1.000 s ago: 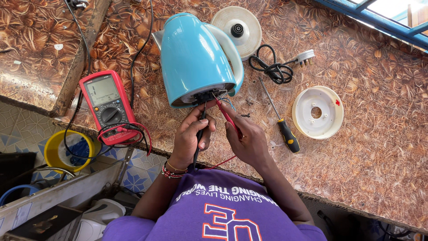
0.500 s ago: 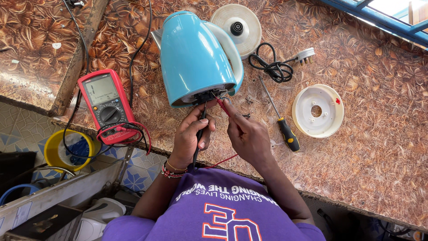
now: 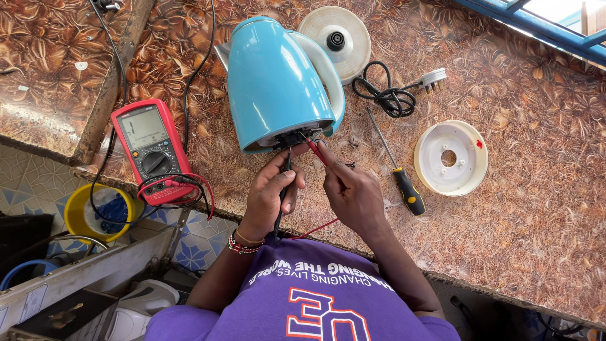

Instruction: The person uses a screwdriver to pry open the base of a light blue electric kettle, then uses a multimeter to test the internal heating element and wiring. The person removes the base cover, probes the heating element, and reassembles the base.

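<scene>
**Probing the opened base of a blue electric kettle**

Lying on its side near the front edge of the brown leaf-patterned desk point(image 3: 517, 252), the glossy blue metal electric kettle point(image 3: 274, 79) has its underside turned toward the person. Its round white plastic bottom cover point(image 3: 451, 158) is already off and rests well apart, toward the right end of the desk, beside the black-and-yellow-handled screwdriver point(image 3: 398, 167); the opening-up is therefore judged complete. The round white power base point(image 3: 334, 35) and its coiled black cord with plug point(image 3: 391, 95) lie behind the kettle, unconnected. The left hand point(image 3: 271, 192) pinches the slim black meter probe point(image 3: 284, 183) between thumb and curled fingers, its tip at the exposed contacts. The right hand point(image 3: 353, 192) pinches the slim red meter probe point(image 3: 315, 151) likewise, tip just beside the black one. Both leads run to the red-cased digital multimeter point(image 3: 151, 148) at the left front corner. Testing appears under way; refitting the cover remains.

Compared with the frame a second earlier, both hands hold almost the same posture; the red probe tip sits slightly nearer the kettle's contacts. Nothing else on the desk has shifted.
</scene>
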